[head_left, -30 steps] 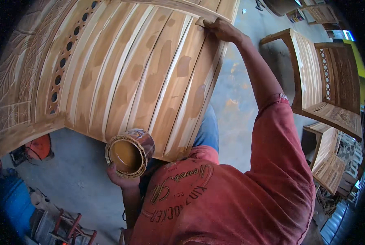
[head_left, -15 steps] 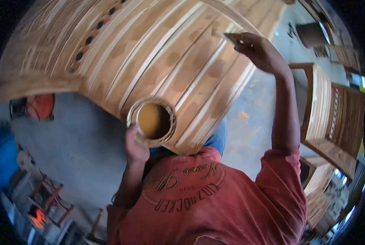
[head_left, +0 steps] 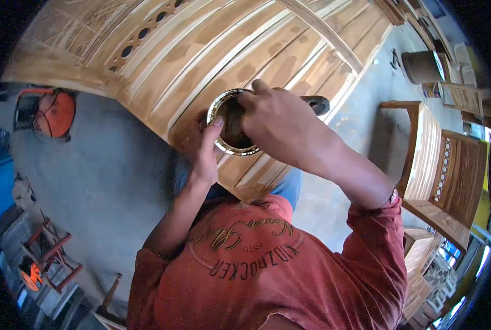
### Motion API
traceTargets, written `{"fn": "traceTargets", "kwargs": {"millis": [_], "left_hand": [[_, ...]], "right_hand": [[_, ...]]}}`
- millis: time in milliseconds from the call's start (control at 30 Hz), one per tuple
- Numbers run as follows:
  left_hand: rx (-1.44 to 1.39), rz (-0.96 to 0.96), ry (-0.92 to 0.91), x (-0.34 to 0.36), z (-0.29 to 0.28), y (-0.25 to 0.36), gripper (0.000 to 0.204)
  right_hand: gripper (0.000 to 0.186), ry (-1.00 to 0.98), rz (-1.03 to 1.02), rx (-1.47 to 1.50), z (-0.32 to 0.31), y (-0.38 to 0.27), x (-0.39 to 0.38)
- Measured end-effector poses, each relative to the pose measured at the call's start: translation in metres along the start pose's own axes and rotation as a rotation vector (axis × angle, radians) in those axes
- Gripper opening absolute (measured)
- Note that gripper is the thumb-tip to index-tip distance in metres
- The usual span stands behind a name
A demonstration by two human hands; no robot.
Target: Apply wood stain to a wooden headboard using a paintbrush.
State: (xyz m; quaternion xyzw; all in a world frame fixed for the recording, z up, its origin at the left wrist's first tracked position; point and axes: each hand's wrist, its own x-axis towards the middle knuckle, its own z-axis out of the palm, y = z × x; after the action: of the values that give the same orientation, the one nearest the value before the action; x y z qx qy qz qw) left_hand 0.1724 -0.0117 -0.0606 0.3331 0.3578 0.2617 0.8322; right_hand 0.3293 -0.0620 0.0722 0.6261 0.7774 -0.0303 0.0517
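Observation:
My left hand point(head_left: 207, 157) grips a round can point(head_left: 239, 151) of brownish substance at its near side, thumb on the rim. My right hand point(head_left: 281, 121) is over the can, curled fingers at or inside its opening. A dark tool handle point(head_left: 318, 105) with a hole sticks out beyond that hand; its other end is hidden, and the hand appears closed on it. Behind and under the can lies a large slatted wooden bench point(head_left: 190, 66) with darker patches on its slats, a carved panel and a row of round cut-outs at the left.
Concrete floor point(head_left: 108, 192) surrounds the bench. A red round machine point(head_left: 56, 113) is at left, a red-framed stool point(head_left: 47, 253) at lower left. Other wooden benches point(head_left: 443, 187) stand along the right; a dark drum point(head_left: 421, 67) is at upper right.
My right hand has come down from the upper slats to the can's opening. The can has moved up and right in view, and the view has shifted.

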Motion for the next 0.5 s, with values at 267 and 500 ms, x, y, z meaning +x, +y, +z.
{"fn": "traceTargets", "kwargs": {"millis": [267, 500], "left_hand": [[-0.113, -0.068, 0.076, -0.002, 0.001, 0.013, 0.051], [-0.391, -0.012, 0.028, 0.007, 0.009, 0.031, 0.052]], "right_hand": [[0.016, -0.049, 0.227, 0.86, 0.001, 0.043, -0.055], [0.023, 0.332, 0.602, 1.88, 0.101, 0.101, -0.135]]}}
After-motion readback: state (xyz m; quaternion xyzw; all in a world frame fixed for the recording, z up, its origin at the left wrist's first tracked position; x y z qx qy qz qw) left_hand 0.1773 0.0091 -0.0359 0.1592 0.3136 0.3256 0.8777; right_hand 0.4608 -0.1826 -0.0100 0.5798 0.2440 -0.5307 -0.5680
